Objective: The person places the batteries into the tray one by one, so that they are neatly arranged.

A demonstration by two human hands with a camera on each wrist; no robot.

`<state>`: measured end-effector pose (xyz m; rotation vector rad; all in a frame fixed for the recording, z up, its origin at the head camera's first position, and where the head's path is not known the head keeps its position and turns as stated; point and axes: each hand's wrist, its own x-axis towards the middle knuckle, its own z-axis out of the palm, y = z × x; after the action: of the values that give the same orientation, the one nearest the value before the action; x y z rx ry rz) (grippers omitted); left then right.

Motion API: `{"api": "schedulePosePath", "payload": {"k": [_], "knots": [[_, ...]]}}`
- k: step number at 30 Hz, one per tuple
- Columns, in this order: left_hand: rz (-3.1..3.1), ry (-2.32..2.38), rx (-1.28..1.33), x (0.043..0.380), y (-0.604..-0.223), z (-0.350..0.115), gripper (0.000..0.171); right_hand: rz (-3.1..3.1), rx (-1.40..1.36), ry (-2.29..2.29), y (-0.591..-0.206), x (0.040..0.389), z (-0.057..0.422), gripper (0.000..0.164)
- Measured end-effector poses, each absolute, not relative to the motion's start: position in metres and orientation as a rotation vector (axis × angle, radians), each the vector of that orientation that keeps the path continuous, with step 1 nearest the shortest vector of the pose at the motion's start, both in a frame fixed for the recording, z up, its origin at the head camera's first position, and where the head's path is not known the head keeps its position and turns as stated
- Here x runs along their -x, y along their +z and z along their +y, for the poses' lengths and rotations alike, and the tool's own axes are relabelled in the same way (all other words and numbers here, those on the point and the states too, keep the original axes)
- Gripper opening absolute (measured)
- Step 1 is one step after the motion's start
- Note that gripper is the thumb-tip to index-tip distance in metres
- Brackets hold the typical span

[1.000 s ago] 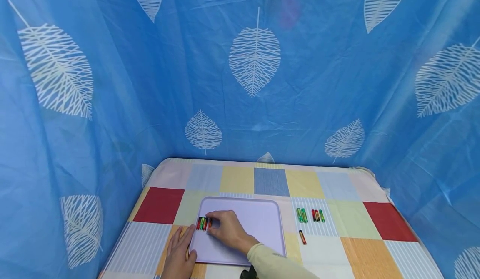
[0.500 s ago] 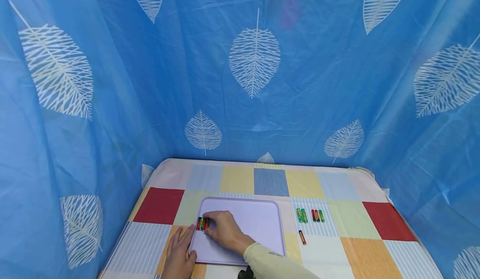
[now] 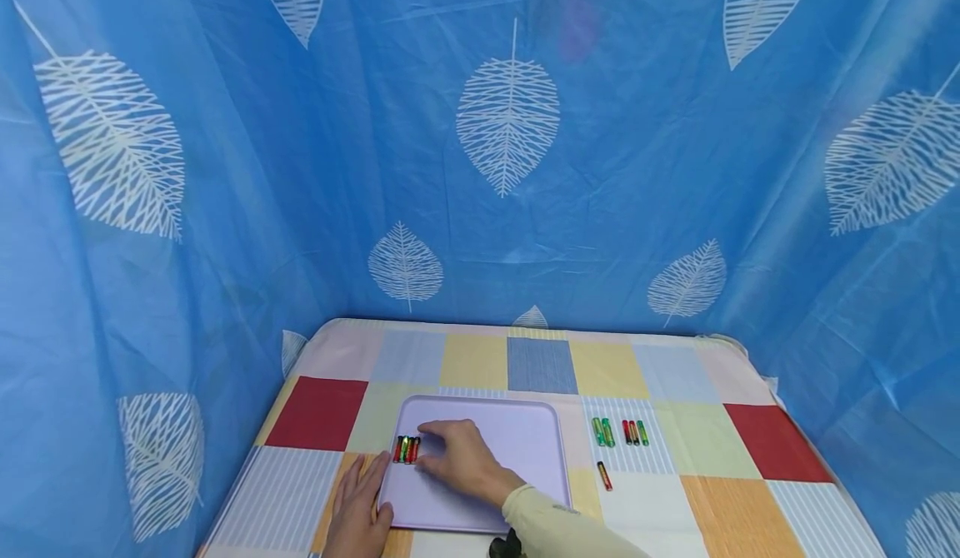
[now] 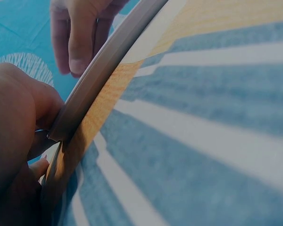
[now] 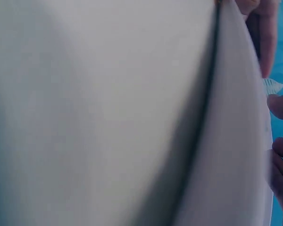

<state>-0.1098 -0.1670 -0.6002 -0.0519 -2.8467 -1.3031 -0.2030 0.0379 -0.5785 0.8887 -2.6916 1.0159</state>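
A short row of red and green batteries lies side by side at the left end of a shallow lilac tray. Just to the right of that row, my right hand hovers with thumb and fingertips parted and nothing between them. My left hand rests at the tray's left edge, its fingers extended close to the row. Seen from the left wrist, the left hand touches the tray's rim, and the right hand's fingers point down beyond it.
Right of the tray on the patchwork tablecloth lie two green batteries, a group of three red, orange and green batteries, and a lone red-and-black battery. A blue leaf-patterned curtain surrounds the table.
The right hand pushed the rightmost battery left against the others, then let go and drew back slightly to the right. The left hand stayed in place.
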Motion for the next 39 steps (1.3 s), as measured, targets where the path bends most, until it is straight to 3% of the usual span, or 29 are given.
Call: {"api": "schedulePosePath", "payload": {"k": [13, 39], "knots": [[-2.871, -1.306, 0.019, 0.11, -0.6, -0.165, 0.073, -2.734, -0.934, 1.303, -0.567, 0.208, 0.078, 0.046], [-2.808, -1.299, 0.116, 0.108, -0.603, -0.166, 0.072, -2.718, -0.96, 1.341, -0.555, 0.199, 0.165, 0.05]]}}
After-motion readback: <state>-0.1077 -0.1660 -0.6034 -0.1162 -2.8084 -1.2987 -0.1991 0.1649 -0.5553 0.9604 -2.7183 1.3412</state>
